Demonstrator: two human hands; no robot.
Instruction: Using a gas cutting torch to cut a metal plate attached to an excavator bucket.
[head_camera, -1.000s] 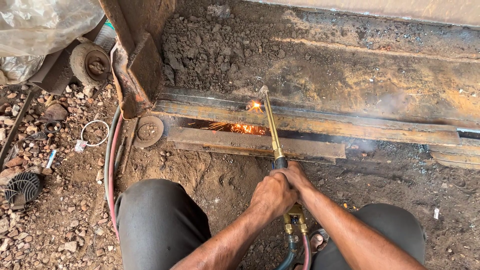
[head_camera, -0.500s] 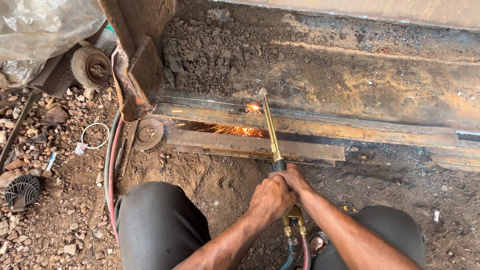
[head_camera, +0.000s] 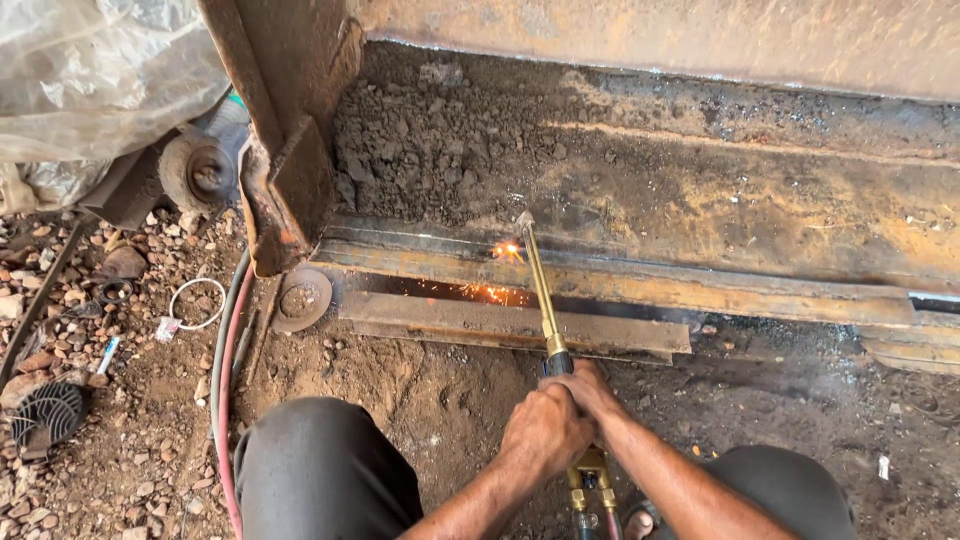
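Observation:
I squat over dirt ground with both hands wrapped around a brass cutting torch (head_camera: 541, 300). My left hand (head_camera: 543, 430) grips the handle nearest me, and my right hand (head_camera: 592, 388) closes on it just ahead, next to the black collar. The long brass tube reaches forward to a rusty steel beam (head_camera: 700, 290). At the torch tip a bright orange flame and sparks (head_camera: 507, 251) touch the beam's upper edge, with glowing slag (head_camera: 490, 293) in the dark slot below. Brass valves (head_camera: 590, 485) and hoses sit under my wrists. My knees (head_camera: 320, 470) frame the hands.
A rusty upright steel post (head_camera: 285, 150) stands at the left of the beam, with a round disc (head_camera: 300, 298) at its foot. Red and grey hoses (head_camera: 228, 380) run along the ground. Stones, a wire ring (head_camera: 195, 303), a black fan part (head_camera: 45, 415) and plastic sheeting (head_camera: 90, 80) lie left.
The flame point and torch tip have stayed at nearly the same spot on the beam. The shower of sparks in the slot has grown smaller. My hands have kept their grip.

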